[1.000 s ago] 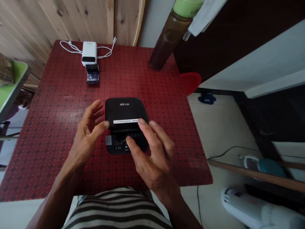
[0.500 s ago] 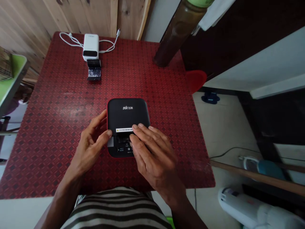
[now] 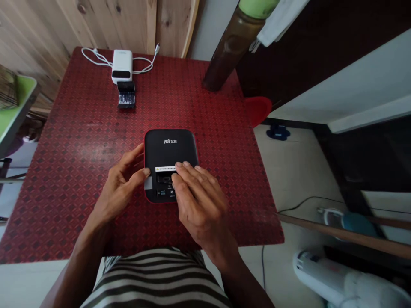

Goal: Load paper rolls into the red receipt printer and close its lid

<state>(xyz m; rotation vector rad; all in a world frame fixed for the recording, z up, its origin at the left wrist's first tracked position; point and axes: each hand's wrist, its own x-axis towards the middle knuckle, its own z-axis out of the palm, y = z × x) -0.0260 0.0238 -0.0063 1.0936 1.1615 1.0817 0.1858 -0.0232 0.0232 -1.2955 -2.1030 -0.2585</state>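
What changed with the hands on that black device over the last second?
The right hand came down from above and now lies across the front panel of the black device. The left hand closed in against the device's left edge. The white power bank stayed where it was.

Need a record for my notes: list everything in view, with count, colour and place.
device: one, black with red edge, middle of tabletop
power bank: one, white, far end of tabletop
cable: one, white, beside power bank
packet: one, black and silver, in front of power bank
tabletop: one, red patterned
bottle: one, brown with green cap, far right corner
cloth: one, white, above bottle
side table: one, green, left
appliance: one, white, floor, lower right
shirt: one, black and white striped, on the person
left hand: one, thumb on device
right hand: one, fingers on device
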